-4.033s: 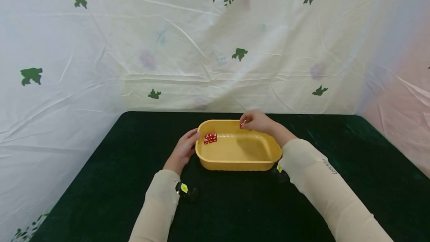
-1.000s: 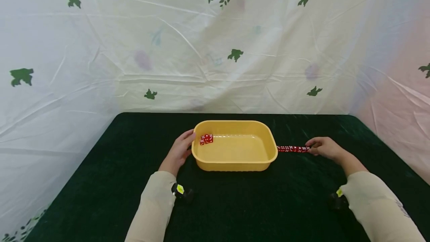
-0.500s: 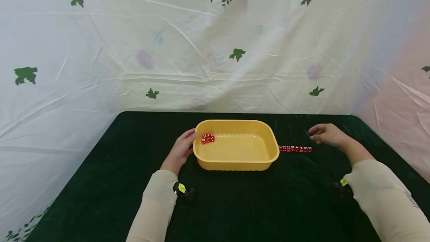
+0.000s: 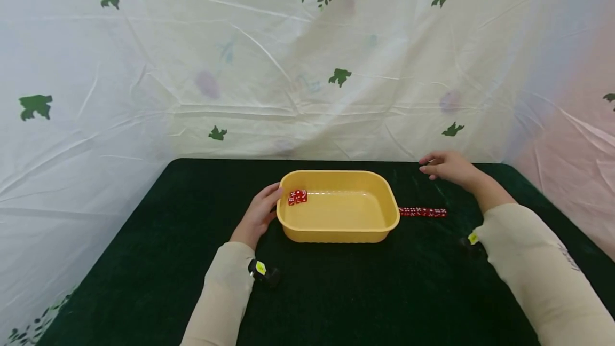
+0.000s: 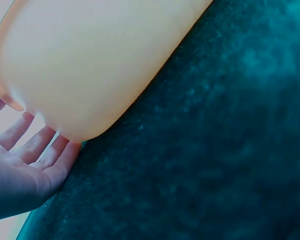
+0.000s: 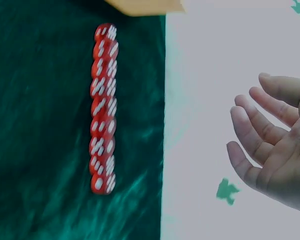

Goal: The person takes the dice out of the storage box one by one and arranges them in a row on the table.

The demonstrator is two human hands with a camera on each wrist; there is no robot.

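A yellow tub (image 4: 338, 236) stands on the dark green cloth, with several red dice (image 4: 298, 197) inside at its left end. The left hand (image 4: 257, 215) holds the tub's left side, thumb at the rim; in the left wrist view its fingertips (image 5: 55, 142) touch the outer wall. A straight row of red dice (image 4: 423, 212) runs rightward from the tub's right side. Above and behind that row is the right hand (image 4: 451, 168), empty, its fingers loosely bent and apart. The right wrist view shows the dice row (image 6: 104, 107) untouched beside the right hand (image 6: 275, 135).
The dark green cloth (image 4: 355, 292) covers the table. A pale curtain (image 4: 269, 84) with green bird and leaf prints hangs behind it and at both sides. Each wrist carries a small black camera.
The right hand has gone from the tub to the right end of the dice row, let go there, then risen back and leftward. The left hand stays at the tub.
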